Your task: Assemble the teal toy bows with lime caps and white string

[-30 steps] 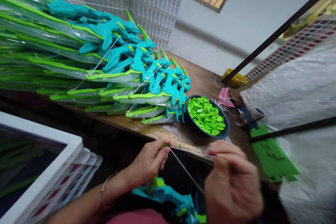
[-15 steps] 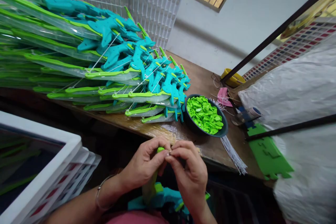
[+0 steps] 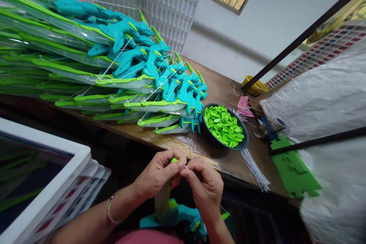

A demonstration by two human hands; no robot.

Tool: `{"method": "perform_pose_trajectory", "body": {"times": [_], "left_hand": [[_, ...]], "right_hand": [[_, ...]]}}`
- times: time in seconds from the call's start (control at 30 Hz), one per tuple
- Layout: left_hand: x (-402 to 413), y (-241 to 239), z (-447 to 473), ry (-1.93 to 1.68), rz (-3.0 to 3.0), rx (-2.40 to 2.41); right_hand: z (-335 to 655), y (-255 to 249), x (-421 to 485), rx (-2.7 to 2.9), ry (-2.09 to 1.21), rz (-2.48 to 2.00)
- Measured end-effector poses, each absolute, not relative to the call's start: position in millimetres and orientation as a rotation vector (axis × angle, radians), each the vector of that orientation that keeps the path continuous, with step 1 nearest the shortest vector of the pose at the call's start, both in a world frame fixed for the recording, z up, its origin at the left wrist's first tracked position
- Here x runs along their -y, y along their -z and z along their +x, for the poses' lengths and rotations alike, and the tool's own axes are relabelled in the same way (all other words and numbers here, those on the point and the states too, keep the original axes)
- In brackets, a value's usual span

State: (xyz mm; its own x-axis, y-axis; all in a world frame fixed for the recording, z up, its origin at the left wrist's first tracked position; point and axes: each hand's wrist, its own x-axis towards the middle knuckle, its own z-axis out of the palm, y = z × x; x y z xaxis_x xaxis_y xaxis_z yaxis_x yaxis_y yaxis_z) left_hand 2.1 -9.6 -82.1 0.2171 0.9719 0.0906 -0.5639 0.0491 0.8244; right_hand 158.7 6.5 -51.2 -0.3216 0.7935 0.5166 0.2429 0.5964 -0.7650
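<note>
A toy bow (image 3: 187,213) with a teal grip and lime-green limbs lies across my lap, one limb pointing up between my hands. My left hand (image 3: 161,173) is closed around the tip of that limb, whose green end shows above the thumb. Close beside it, my right hand (image 3: 208,187) pinches a thin white string (image 3: 186,167), a short bit of which shows between the fingertips. My fingers cover most of the limb tip and the string there. The lower part of the bow is partly hidden behind my right hand and wrist.
Many finished-looking toy bows (image 3: 154,63) are piled on the wooden table (image 3: 220,80). A dark bowl (image 3: 246,143) of small green pieces stands at their right, beside a bundle of white strings (image 3: 256,169). White crates (image 3: 82,160) stand at my left.
My right hand has shifted slightly down and left, its fingers more curled. A short bit of white string now shows at the fingertips. My left hand still holds the limb tip.
</note>
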Motion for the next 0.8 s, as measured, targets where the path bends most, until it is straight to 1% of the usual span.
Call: {"method": "perform_pose_trajectory", "body": {"times": [0.1, 0.23, 0.33, 0.43, 0.57, 0.63, 0.8], "left_hand": [[8.2, 78.0, 0.8, -1.290, 0.939, -0.666], [4.8, 74.4, -2.0, -1.198, 1.017, -0.637], [2.5, 74.4, -1.0, -1.158, 1.021, -0.650], [3.0, 74.8, 1.3, -1.176, 0.969, -0.737], [5.8, 73.7, 0.8, -1.180, 0.948, -0.805], [6.3, 72.9, -0.9, -1.174, 0.969, -0.774], [6.2, 72.9, -1.1, -1.159, 0.950, -0.667]], "right_hand": [[162.1, 45.4, -1.7, 1.982, -0.611, -0.833], [160.9, 38.6, 1.5, 1.976, -0.433, -0.784], [159.2, 37.3, 1.0, 1.974, -0.395, -0.761], [160.4, 41.3, 1.3, 1.935, -0.494, -0.850], [163.8, 49.7, 3.7, 1.800, -0.778, -0.953], [164.0, 51.1, 4.2, 1.775, -0.811, -0.953], [158.3, 48.7, 3.6, 1.882, -0.493, -0.894]]}}
